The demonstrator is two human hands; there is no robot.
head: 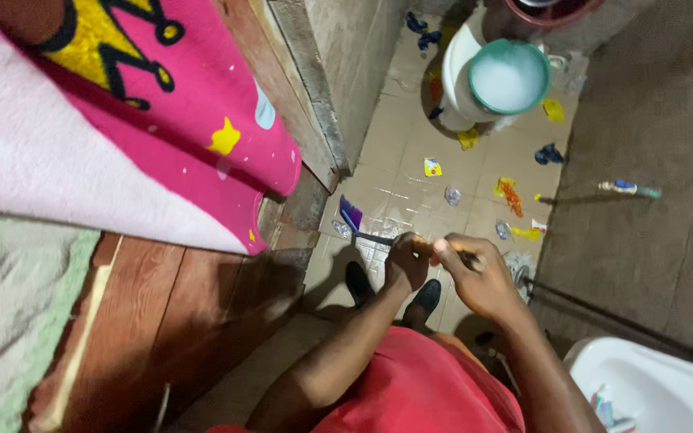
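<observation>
One toothbrush (362, 228) in my view, held over the tiled floor (399, 188): long axis near level, purple-blue head pointing to the frame's left, handle running right into my hands. Two hands on it: left hand (407, 261) closed around the mid-handle, right hand (475, 277) pinching the handle's end. One basin of white suds (509, 76). Two black shoes (358, 282) below.

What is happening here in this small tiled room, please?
A person in red stands looking down and holds a thin dark stick with both hands: the left hand and the right hand grip its handle. Its blue end rests low near the tiled floor, which is strewn with small scraps and wrappers. A teal bucket of pale liquid stands further off.
</observation>
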